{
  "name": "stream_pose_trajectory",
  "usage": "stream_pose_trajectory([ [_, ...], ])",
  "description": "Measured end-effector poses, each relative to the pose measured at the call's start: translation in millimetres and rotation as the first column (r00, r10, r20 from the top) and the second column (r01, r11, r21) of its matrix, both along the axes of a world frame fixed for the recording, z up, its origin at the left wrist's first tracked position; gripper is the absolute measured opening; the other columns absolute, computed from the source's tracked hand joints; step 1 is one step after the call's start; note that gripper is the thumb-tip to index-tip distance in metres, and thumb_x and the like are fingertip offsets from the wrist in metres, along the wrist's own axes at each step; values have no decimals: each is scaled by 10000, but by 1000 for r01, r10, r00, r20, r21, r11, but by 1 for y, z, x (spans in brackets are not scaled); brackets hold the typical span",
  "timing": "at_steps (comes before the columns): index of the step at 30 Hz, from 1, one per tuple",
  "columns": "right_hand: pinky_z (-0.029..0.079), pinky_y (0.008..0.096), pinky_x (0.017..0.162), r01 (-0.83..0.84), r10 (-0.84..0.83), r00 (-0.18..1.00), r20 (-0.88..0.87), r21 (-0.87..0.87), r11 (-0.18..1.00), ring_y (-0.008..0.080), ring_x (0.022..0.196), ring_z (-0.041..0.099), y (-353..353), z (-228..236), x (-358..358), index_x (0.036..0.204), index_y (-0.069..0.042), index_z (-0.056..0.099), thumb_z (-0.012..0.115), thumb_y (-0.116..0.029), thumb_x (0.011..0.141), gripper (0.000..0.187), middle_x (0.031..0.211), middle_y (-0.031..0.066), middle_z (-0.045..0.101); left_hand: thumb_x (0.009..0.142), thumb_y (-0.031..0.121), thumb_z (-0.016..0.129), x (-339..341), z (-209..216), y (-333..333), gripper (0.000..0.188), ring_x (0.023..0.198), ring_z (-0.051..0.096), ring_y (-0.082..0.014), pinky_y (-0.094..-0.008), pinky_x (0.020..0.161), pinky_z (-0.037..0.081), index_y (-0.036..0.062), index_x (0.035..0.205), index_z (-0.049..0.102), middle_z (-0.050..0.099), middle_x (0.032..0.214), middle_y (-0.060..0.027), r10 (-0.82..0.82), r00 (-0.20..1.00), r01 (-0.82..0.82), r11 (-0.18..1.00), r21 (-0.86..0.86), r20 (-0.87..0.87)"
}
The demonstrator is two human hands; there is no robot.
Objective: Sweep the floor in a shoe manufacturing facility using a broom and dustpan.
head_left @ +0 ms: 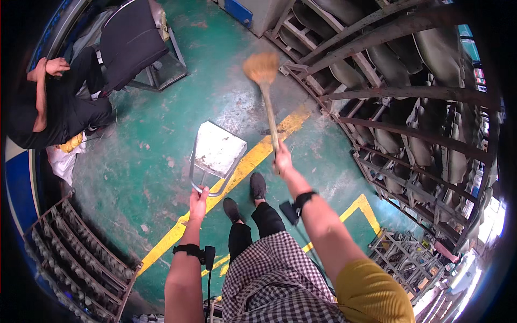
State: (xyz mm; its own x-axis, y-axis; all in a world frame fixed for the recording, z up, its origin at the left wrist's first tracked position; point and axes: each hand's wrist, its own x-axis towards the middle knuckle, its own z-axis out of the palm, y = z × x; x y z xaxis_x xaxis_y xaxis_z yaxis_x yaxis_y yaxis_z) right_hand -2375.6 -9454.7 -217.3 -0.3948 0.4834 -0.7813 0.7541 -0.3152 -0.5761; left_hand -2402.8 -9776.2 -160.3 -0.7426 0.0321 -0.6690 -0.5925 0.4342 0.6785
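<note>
My right hand [282,160] is closed round the wooden handle of a broom [267,102]. The broom's straw-coloured head, blurred by motion, points away from me near the foot of a metal rack. In my left hand [198,201] is the grey tubular handle of a dustpan [219,149]. Its white, stained pan lies to the left of the broom, over the green floor beside a yellow line. Both hands are in front of me, well apart, and the broom does not touch the pan.
A tall rusty rack [409,97] with dark moulded shapes lines the right side. At the upper left a person [64,107] in dark clothes sits by a dark-covered chair [131,43]. A slatted metal rack [81,258] stands at lower left. My shoes [257,186] are near the yellow line [177,231].
</note>
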Motion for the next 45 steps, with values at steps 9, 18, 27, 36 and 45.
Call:
stream_pose_trajectory([
  [9, 390, 265, 385, -26, 33, 998, -48, 154, 988, 116, 435, 412, -103, 105, 205, 1345, -168, 351, 353, -226, 930, 419, 719, 37, 488, 823, 252, 611, 28, 9, -21, 289, 819, 472, -135, -275, 760, 380, 28, 980, 516, 526, 855, -42, -157, 981, 159, 987, -11, 113],
  [18, 399, 425, 901, -559, 508, 784, 356, 50, 828, 358, 1058, 513, -76, 70, 89, 1296, -332, 380, 372, -390, 873, 427, 1145, 149, 552, 821, 272, 611, 45, 6, -45, 283, 802, 466, -137, -280, 745, 384, 29, 946, 537, 523, 838, -39, -156, 983, 158, 987, -14, 96],
  [27, 463, 453, 800, -620, 423, 681, 598, 163, 767, 346, 940, 576, -51, 167, 278, 1307, -341, 358, 476, -286, 843, 482, 1046, 176, 589, 797, 243, 640, 43, 9, -28, 271, 706, 427, -100, -254, 663, 370, 38, 937, 531, 485, 761, 8, -291, 956, 290, 956, 44, 23],
  [36, 483, 450, 726, -716, 427, 673, 604, 388, 581, 366, 826, 602, 77, 113, 199, 1333, -290, 299, 461, -148, 808, 568, 907, 186, 619, 812, 288, 615, 21, 3, 54, 342, 788, 449, -122, -270, 754, 378, 28, 1011, 514, 505, 839, -25, -492, 868, 490, 870, 46, 64],
  [45, 492, 448, 671, -884, 618, 448, 646, 219, 412, 336, 750, 618, 65, 153, 287, 1334, -362, 262, 473, -86, 779, 655, 813, 154, 607, 831, 329, 586, -9, 7, 110, 438, 1003, 492, -182, -313, 910, 347, 7, 1115, 501, 563, 1046, -110, -562, 814, 567, 824, 8, 150],
])
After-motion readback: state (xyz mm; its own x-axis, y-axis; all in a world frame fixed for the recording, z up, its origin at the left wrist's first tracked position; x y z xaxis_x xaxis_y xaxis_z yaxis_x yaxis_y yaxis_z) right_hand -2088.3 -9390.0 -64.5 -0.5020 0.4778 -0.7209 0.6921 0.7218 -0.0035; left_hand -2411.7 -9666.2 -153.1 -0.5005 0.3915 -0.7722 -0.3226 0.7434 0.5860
